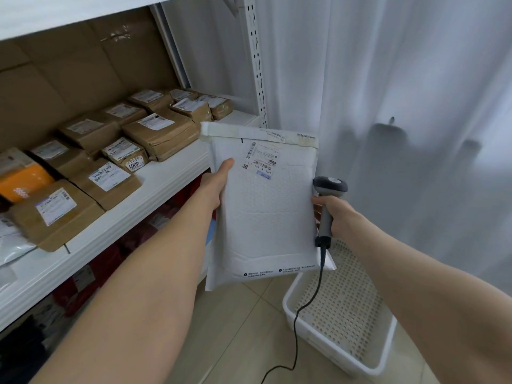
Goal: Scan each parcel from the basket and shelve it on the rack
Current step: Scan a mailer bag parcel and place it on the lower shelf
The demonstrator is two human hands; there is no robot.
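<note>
1. Rack shelf (171,173), far left: packed w/ brown parcels (162,134), labels up, plus an orange parcel (23,180) at the edge of view. Only the front strip and the right end by the upright (256,65) show bare board, so that's prob. your drop zone.
2. Left hand (214,187): clamped on the left edge of the white bubble mailer (266,217), thumb on the front, fingers hidden behind.
3. Mailer: held up in mid-air btwn your hands, in front of the shelf's right end, label (261,160) facing you near the top. It looks light, padded and floppy, w/ a slick skin. A one-edge pinch will likely let it sag or slip, so grip mid-edge or support from under. Don't crease the label area.
4. Right hand (342,214): wrapped round the scanner (329,187) handle, touching the mailer's right edge. The scanner head sits beside the mailer and doesn't look aimed at the barcode, so tilt it in.
5. Cable (297,317): hangs from the scanner to the floor, past the basket (310,328). It could snag when you swing left.
6. Basket: on the tiles below your right arm; the visible part shows no parcels.
7. Curtain (415,106): far right, out of the path.
</note>
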